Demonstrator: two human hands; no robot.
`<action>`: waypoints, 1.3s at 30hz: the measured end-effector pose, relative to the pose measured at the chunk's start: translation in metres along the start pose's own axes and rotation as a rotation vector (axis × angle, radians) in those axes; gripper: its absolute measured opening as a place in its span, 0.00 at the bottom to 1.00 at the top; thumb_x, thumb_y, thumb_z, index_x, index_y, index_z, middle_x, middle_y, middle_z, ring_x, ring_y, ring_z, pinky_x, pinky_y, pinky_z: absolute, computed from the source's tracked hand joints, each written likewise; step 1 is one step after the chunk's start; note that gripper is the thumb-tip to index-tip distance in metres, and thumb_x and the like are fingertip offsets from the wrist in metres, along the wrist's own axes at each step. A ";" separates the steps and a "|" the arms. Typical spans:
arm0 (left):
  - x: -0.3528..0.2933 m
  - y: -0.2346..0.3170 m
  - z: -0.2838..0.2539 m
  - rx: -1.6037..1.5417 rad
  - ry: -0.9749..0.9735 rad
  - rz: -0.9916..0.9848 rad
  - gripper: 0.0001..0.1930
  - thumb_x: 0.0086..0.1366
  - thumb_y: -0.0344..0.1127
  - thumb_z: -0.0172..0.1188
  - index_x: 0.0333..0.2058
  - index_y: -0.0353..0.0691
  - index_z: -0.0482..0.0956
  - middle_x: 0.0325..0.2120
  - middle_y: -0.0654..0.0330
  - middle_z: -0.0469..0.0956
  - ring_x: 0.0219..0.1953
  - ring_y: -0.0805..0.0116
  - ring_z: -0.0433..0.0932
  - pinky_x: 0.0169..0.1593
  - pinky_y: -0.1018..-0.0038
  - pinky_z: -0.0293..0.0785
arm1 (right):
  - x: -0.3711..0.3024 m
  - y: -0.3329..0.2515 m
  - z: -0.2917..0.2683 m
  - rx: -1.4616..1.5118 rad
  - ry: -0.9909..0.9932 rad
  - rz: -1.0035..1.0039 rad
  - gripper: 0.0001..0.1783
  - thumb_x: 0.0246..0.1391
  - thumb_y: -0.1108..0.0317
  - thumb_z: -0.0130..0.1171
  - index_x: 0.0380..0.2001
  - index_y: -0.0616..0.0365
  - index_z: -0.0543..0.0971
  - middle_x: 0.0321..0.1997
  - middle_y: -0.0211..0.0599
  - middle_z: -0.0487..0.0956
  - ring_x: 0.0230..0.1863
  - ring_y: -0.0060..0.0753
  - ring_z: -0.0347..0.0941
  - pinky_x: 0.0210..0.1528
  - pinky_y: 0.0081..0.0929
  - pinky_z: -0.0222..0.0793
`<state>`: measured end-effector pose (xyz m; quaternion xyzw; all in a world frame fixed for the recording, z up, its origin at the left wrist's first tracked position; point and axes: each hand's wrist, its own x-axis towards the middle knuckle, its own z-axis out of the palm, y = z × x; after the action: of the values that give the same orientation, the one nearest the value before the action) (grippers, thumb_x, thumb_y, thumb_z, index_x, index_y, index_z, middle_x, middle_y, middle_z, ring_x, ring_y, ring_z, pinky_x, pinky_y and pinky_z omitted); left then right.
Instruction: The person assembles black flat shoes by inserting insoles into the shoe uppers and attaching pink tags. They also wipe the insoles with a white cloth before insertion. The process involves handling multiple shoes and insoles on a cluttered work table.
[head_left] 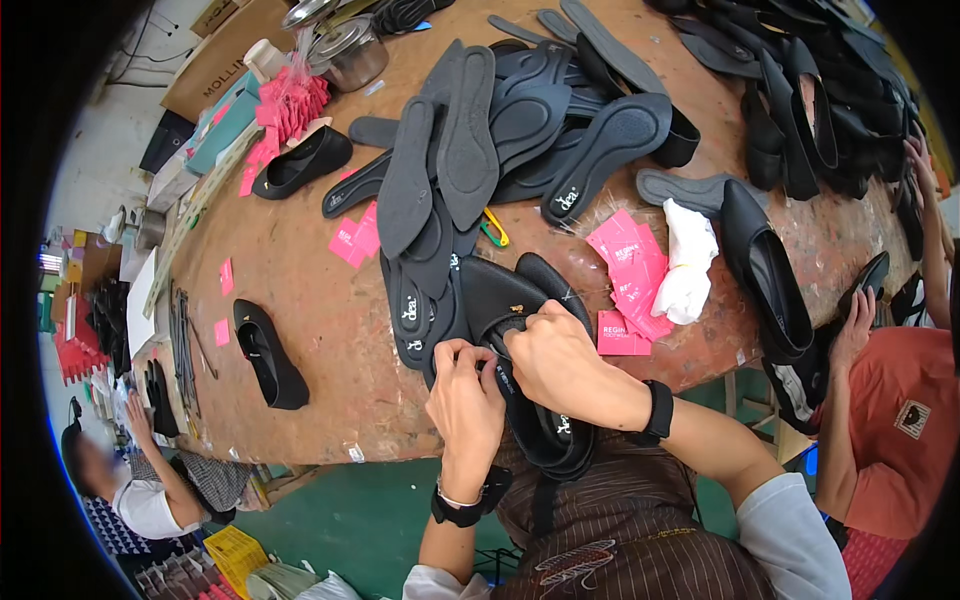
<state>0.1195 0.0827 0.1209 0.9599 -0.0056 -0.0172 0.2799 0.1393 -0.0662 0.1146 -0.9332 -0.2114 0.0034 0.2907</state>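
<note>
A black flat shoe with a small gold ornament on its toe lies at the table's near edge, its heel toward me. My left hand is closed in a pinch at the left side of its opening. With bent fingers, my right hand reaches over the opening and presses inside; its fingertips are partly hidden. Inside the shoe a dark insole with white lettering shows near the heel. Another black shoe sits close against its right side. Dark grey insoles are heaped just beyond.
Pink cards and crumpled white paper lie to the right, near a black shoe. A yellow-green cutter rests by the insoles. Single shoes stand at left; shoes pile up far right. Co-workers flank the table.
</note>
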 end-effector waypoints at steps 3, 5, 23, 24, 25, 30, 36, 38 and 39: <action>-0.005 0.002 0.002 0.026 0.071 0.013 0.04 0.61 0.28 0.63 0.35 0.37 0.83 0.40 0.58 0.75 0.30 0.59 0.80 0.35 0.63 0.74 | 0.004 -0.001 0.001 -0.024 0.001 -0.023 0.05 0.39 0.73 0.62 0.20 0.64 0.79 0.20 0.54 0.78 0.24 0.52 0.76 0.44 0.39 0.68; -0.010 0.005 0.004 0.051 0.120 0.006 0.06 0.61 0.28 0.63 0.38 0.38 0.84 0.41 0.58 0.75 0.31 0.57 0.80 0.35 0.62 0.74 | 0.007 0.000 0.000 -0.034 0.005 -0.025 0.05 0.39 0.72 0.62 0.19 0.63 0.79 0.18 0.52 0.78 0.22 0.51 0.76 0.44 0.38 0.68; -0.008 0.000 -0.005 -0.060 0.064 -0.019 0.09 0.57 0.29 0.67 0.38 0.41 0.87 0.42 0.59 0.76 0.29 0.64 0.79 0.36 0.67 0.75 | 0.011 0.012 -0.015 0.139 -0.179 0.041 0.01 0.46 0.73 0.61 0.23 0.55 0.80 0.21 0.40 0.79 0.28 0.44 0.76 0.41 0.36 0.60; -0.006 0.000 -0.007 -0.049 0.047 -0.022 0.09 0.57 0.29 0.67 0.37 0.41 0.87 0.42 0.59 0.76 0.29 0.65 0.79 0.36 0.67 0.75 | 0.010 0.011 -0.014 0.137 -0.138 0.010 0.01 0.46 0.73 0.62 0.23 0.55 0.80 0.20 0.40 0.78 0.28 0.44 0.76 0.41 0.36 0.60; -0.005 0.000 -0.008 -0.045 0.032 -0.025 0.08 0.56 0.29 0.68 0.37 0.41 0.87 0.41 0.59 0.76 0.28 0.65 0.79 0.37 0.68 0.75 | 0.009 0.010 -0.014 0.114 -0.122 0.011 0.01 0.46 0.73 0.62 0.23 0.55 0.80 0.20 0.41 0.78 0.27 0.44 0.76 0.40 0.36 0.61; 0.003 -0.003 -0.010 -0.157 -0.005 -0.036 0.07 0.56 0.26 0.67 0.35 0.39 0.87 0.41 0.58 0.76 0.29 0.68 0.78 0.36 0.70 0.74 | 0.010 0.007 -0.004 -0.007 -0.048 -0.018 0.02 0.48 0.71 0.62 0.25 0.56 0.81 0.17 0.43 0.77 0.25 0.45 0.76 0.39 0.35 0.62; -0.002 -0.006 -0.002 -0.332 0.117 0.004 0.05 0.58 0.21 0.64 0.33 0.34 0.82 0.40 0.56 0.76 0.29 0.69 0.77 0.37 0.69 0.74 | 0.011 -0.003 -0.018 -0.011 0.014 -0.034 0.05 0.49 0.68 0.65 0.26 0.57 0.82 0.16 0.42 0.77 0.24 0.44 0.76 0.40 0.35 0.63; -0.006 -0.005 0.002 -0.281 0.230 0.126 0.04 0.59 0.20 0.62 0.34 0.33 0.79 0.40 0.56 0.77 0.30 0.68 0.77 0.37 0.70 0.74 | 0.007 -0.009 -0.038 -0.025 -0.053 -0.026 0.06 0.49 0.66 0.67 0.26 0.56 0.83 0.17 0.40 0.78 0.24 0.43 0.76 0.42 0.36 0.63; -0.008 -0.005 0.003 -0.230 0.299 0.226 0.04 0.60 0.20 0.62 0.34 0.32 0.78 0.39 0.55 0.77 0.31 0.68 0.77 0.37 0.71 0.74 | 0.004 -0.009 -0.051 0.051 0.002 -0.063 0.06 0.48 0.67 0.67 0.27 0.57 0.83 0.18 0.42 0.78 0.25 0.44 0.77 0.42 0.36 0.65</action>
<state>0.1118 0.0855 0.1159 0.9067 -0.0697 0.1566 0.3853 0.1457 -0.0855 0.1629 -0.9183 -0.2401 -0.0013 0.3147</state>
